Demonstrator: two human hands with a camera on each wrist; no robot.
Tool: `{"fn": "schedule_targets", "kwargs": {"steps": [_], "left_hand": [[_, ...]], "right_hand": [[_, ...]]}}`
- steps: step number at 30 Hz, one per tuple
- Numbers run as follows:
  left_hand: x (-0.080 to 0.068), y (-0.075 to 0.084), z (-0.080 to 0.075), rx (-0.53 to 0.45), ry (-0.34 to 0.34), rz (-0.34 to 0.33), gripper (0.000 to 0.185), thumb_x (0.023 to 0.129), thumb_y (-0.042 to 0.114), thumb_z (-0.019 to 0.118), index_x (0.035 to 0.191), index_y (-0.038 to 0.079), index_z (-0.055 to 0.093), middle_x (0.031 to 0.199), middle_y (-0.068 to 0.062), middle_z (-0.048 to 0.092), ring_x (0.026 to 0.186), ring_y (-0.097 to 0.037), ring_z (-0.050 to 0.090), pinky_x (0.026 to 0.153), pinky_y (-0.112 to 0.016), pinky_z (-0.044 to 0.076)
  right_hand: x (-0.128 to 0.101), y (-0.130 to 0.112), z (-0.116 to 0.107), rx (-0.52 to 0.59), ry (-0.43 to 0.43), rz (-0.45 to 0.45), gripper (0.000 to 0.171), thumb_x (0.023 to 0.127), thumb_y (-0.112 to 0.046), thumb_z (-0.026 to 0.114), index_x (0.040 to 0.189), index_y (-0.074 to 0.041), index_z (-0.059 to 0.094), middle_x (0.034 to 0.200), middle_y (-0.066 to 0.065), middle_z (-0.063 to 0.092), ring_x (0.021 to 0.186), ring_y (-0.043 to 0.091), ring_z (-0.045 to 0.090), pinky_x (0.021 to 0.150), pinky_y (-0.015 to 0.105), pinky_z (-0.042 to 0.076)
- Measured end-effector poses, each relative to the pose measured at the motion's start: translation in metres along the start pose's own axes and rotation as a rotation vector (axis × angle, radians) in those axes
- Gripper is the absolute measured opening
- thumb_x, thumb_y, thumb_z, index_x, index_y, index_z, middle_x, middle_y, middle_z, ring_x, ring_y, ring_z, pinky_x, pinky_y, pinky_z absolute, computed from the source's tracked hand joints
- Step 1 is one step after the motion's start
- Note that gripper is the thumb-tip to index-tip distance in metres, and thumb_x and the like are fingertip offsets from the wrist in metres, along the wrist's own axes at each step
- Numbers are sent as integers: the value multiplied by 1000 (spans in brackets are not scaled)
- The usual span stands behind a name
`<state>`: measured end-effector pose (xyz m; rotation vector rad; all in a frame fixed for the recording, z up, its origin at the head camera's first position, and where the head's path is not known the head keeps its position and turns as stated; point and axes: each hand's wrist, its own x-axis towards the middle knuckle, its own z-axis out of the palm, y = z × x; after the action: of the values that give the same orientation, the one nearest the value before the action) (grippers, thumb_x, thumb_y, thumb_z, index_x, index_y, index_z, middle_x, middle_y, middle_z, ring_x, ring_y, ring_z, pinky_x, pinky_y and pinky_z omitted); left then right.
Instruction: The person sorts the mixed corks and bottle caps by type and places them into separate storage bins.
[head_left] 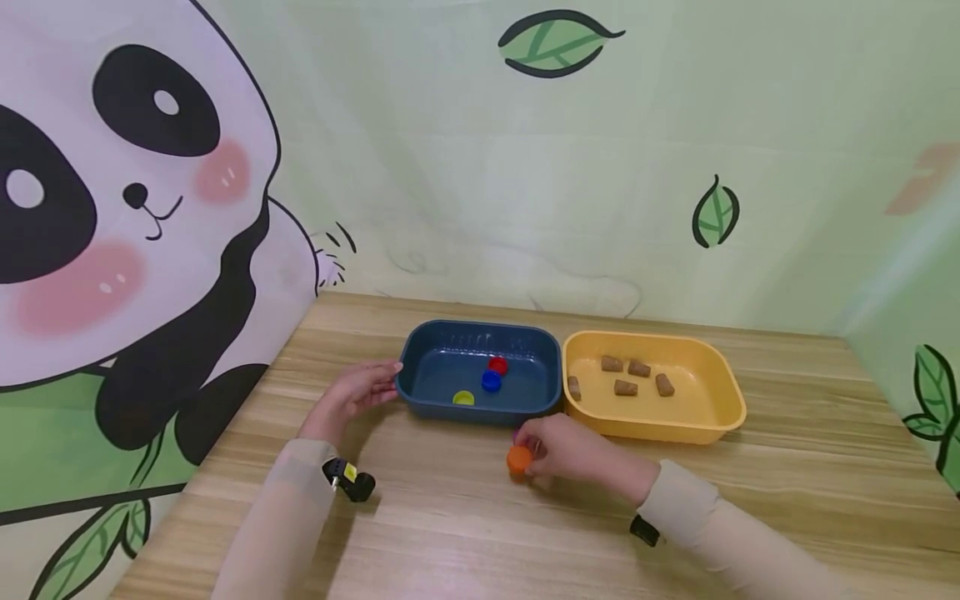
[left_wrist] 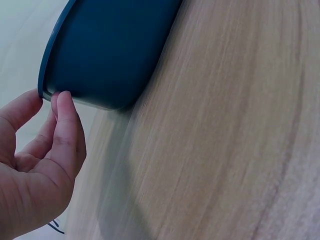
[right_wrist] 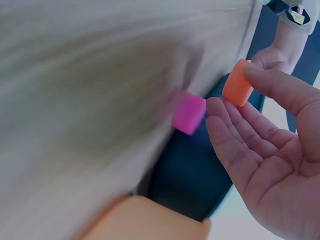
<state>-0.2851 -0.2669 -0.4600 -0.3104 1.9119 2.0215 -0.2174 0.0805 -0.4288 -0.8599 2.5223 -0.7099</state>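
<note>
Two trays are sitting side by side on the wooden table (head_left: 450,517), a blue tray (head_left: 442,367) on the left and a yellow tray (head_left: 720,408) on the right, their near edges almost touching. The right hand (head_left: 570,450) is hovering just in front of where the two trays meet, its fingers curled and pinching an orange cap (head_left: 519,458) between thumb and fingertips; in the right wrist view the orange cap (right_wrist: 237,83) is being held at the fingertips while the palm is lying fairly open beneath it. A pink cap (right_wrist: 189,113) is lying on the table right beside those fingers, close against the blue tray's wall. The left hand (head_left: 356,392) is resting at the left end of the blue tray, and the left wrist view is showing its thumb and fingertips (left_wrist: 64,107) touching the tray's rim (left_wrist: 47,75), loosely bent rather than clamped round it. Inside the blue tray a red cap (head_left: 498,364), a blue cap (head_left: 491,381) and a yellow cap (head_left: 463,398) are lying on the floor, the red and blue ones touching. Five brown blocks (head_left: 626,387) are lying scattered in the yellow tray.
</note>
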Motion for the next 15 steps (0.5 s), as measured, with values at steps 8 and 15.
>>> {"fn": "schedule_targets", "kwargs": {"steps": [8,15], "left_hand": [[0,0,1,7,1,1,53,106,14,54,147,-16,39,78,7,70,73,-2,68,74,-17,62],[0,-1,0,13,3,1,52,106,15,54,146,-15,41,79,8,70,74,-2,68,75,-17,62]], "right_hand": [[-2,-2,-22,-31,16,-77,24,85,-6,78,108,-6,73,92,1,73,78,6,59,72,18,54],[-2,-4,-37,13,8,-58,24,88,-6,76,111,-5,72,98,2,74,82,7,62,78,19,56]]}}
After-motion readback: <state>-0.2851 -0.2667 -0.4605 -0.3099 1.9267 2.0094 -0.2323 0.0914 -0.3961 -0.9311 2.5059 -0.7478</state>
